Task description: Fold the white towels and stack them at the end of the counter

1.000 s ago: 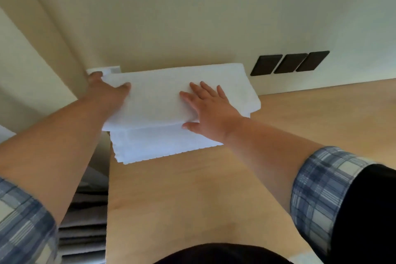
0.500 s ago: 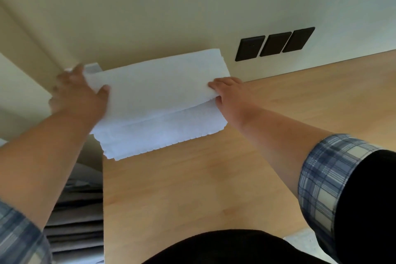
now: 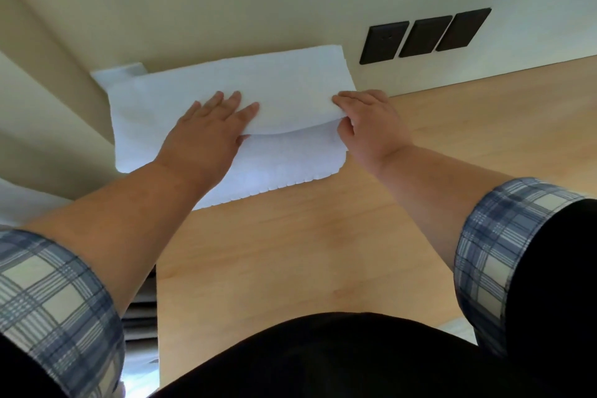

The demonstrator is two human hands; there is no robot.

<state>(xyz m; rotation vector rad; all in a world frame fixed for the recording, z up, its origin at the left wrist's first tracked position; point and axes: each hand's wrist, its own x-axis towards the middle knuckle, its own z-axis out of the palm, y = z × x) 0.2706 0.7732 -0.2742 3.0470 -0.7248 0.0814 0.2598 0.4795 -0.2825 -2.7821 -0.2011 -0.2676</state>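
L hand point(image 3: 206, 129) flat on top towel point(image 3: 242, 84), fingers point(image 3: 235, 103) straight, close together; R hand point(image 3: 371, 126) curled, pinching its right edge.

No writing, brand, number or sign readable anywhere in view. White towel point(image 3: 284, 84): plain cloth, no tag or print legible. Dark wall plates point(image 3: 424, 36): no lettering legible.
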